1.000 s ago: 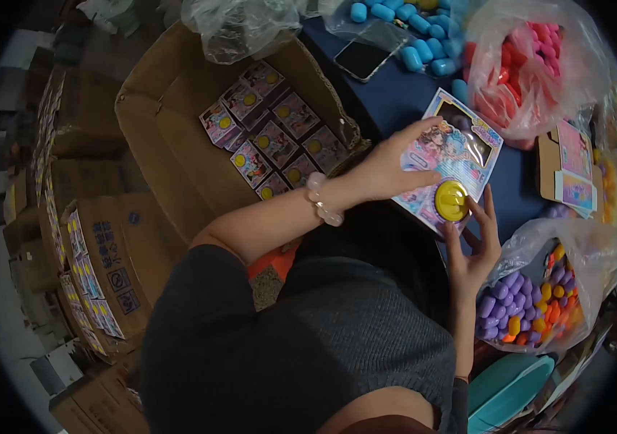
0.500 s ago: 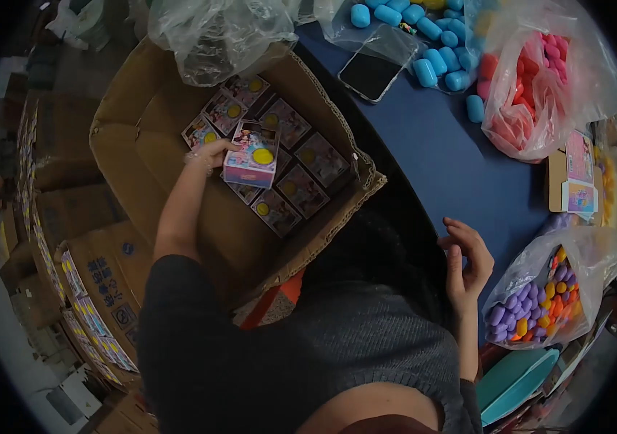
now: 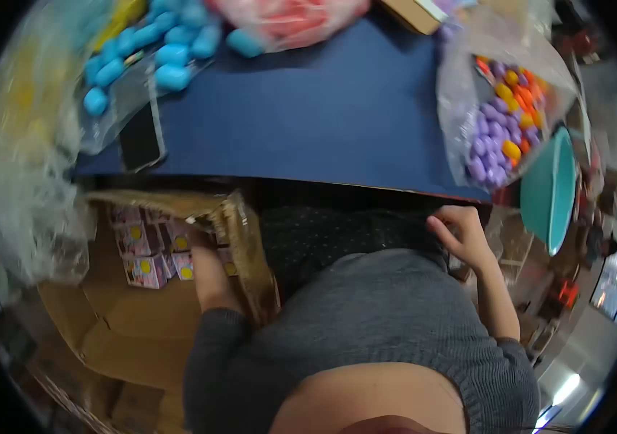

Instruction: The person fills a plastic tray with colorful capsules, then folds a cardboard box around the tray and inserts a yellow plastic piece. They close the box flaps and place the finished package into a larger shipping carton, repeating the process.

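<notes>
My left hand reaches down into a large open cardboard carton on the left. Small printed boxes with round yellow spots lie in rows there, right around the hand. Its fingers are smeared and partly hidden among them, and I cannot tell whether they still grip a box. My right hand hovers by the front edge of the blue table, loosely bent, thumb apart from the fingers, with nothing in it.
Blue capsules and a phone lie at the table's left. A bag of red pieces sits at the back. On the right are a bag of purple and orange capsules and a teal basin. Clear plastic hangs beside the carton.
The view has swung right toward the table. My left hand, which held a small printed box above the carton, is now down among the boxes inside. My right hand stays near the table edge.
</notes>
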